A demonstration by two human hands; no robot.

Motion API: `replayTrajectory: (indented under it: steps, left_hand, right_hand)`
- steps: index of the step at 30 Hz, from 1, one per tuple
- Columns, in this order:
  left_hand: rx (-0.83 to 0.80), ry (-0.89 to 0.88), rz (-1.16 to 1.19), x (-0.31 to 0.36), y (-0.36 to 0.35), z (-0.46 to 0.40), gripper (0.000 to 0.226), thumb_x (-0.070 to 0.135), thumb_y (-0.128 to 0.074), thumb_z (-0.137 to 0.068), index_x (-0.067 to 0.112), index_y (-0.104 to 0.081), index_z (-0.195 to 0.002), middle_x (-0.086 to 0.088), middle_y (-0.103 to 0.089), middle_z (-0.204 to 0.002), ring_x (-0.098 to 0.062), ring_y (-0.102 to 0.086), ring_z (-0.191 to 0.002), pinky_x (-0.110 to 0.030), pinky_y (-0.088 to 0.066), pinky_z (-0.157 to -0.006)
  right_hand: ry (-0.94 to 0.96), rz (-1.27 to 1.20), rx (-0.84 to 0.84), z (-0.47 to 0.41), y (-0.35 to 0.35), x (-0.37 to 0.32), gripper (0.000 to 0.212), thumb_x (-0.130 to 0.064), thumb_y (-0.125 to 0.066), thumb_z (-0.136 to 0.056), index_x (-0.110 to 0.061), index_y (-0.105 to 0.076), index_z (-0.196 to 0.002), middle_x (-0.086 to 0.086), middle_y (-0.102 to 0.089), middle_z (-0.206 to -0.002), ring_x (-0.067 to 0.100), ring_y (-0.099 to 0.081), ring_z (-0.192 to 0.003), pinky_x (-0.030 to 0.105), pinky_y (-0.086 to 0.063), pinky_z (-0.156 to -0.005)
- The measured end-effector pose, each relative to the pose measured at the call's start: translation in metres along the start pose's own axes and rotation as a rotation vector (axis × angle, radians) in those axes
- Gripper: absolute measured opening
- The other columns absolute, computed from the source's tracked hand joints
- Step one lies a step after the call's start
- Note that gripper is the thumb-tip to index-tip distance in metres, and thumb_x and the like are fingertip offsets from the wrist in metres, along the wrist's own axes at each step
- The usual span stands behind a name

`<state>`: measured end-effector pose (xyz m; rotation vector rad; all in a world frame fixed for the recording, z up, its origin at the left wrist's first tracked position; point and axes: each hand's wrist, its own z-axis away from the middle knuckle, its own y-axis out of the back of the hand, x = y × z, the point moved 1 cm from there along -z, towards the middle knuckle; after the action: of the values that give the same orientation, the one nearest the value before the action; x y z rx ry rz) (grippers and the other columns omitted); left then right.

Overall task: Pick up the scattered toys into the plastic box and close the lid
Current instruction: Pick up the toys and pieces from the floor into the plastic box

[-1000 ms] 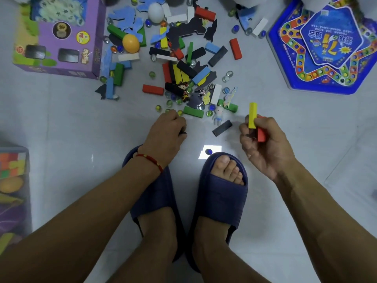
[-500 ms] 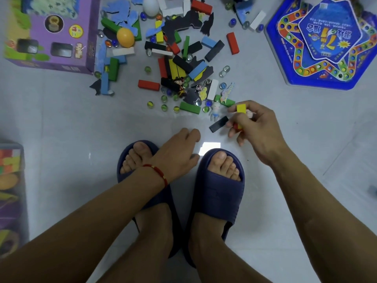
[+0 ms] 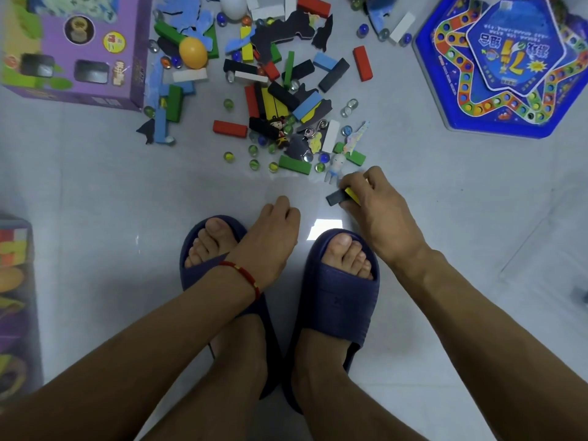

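On the floor (image 3: 95, 186), near its middle: the scattered toys (image 3: 280, 100) are spread between a purple carton (image 3: 95, 58) and a blue game board (image 3: 509, 65).
Right hand (image 3: 375, 205): fingers are curled round a yellow block (image 3: 351, 193) while a black block (image 3: 335, 197) is touched at the near edge of the toy pile.
Left hand (image 3: 270, 237): held above the left slipper (image 3: 194, 249); fingers loosely curled, nothing gripped.
Plastic box (image 3: 14, 281): located at the left edge of the floor; coloured toys are seen inside.
Lid: not identified.
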<state>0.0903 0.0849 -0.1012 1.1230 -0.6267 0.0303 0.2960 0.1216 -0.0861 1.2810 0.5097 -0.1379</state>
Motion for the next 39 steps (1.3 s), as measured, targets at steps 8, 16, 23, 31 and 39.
replayTrajectory:
  steps: [8,16,23,31,39]
  left_hand:
    - [0.030,0.437,0.722,-0.002,0.024,-0.007,0.010,0.000,-0.057,-0.091,0.007,-0.065,-0.090,-0.004,-0.062,-0.089,-0.016,-0.063,-0.075,-0.011,-0.047,-0.067]
    - [0.121,0.349,0.619,0.014,0.052,-0.055,0.024,0.002,-0.038,-0.096,0.010,-0.061,-0.097,0.001,-0.057,-0.082,-0.011,-0.051,-0.069,-0.020,-0.043,-0.058]
    - [0.222,0.074,0.058,0.037,0.040,-0.093,0.025,0.022,-0.054,-0.094,0.001,-0.054,-0.107,-0.019,-0.063,-0.091,-0.038,-0.061,-0.083,-0.046,-0.045,-0.062]
    - [0.173,0.209,-0.151,0.051,0.026,-0.104,0.038,0.024,-0.060,-0.094,0.005,-0.045,-0.123,-0.015,-0.059,-0.119,-0.031,-0.055,-0.110,-0.036,-0.046,-0.082]
    - [0.182,0.191,-0.109,0.044,0.026,-0.093,0.020,0.018,-0.049,-0.093,0.006,-0.050,-0.109,-0.014,-0.058,-0.111,-0.029,-0.054,-0.102,-0.033,-0.039,-0.076]
  right_hand:
    - [-0.326,-0.539,0.063,0.007,0.010,0.004,0.022,-0.033,-0.068,-0.092,-0.018,-0.057,-0.104,0.001,-0.062,-0.092,0.014,-0.053,-0.073,0.018,-0.044,-0.065]
    - [-0.325,-0.537,0.150,-0.015,0.020,0.011,0.027,-0.029,-0.058,-0.098,-0.026,-0.059,-0.125,-0.010,-0.064,-0.108,0.010,-0.056,-0.087,0.031,-0.052,-0.082]
    - [-0.046,-0.197,0.111,-0.052,0.029,0.017,0.020,-0.020,-0.046,-0.103,-0.012,-0.047,-0.121,0.012,-0.056,-0.115,0.025,-0.057,-0.093,0.045,-0.053,-0.082]
    - [-0.020,-0.084,0.020,-0.050,0.011,0.025,0.036,-0.027,-0.051,-0.102,-0.014,-0.044,-0.134,0.010,-0.058,-0.121,0.028,-0.060,-0.099,0.050,-0.053,-0.085]
    - [-0.182,0.170,-0.060,-0.038,0.011,0.014,0.036,-0.041,-0.046,-0.102,-0.013,-0.040,-0.124,0.010,-0.052,-0.098,0.031,-0.050,-0.069,0.039,-0.042,-0.060]
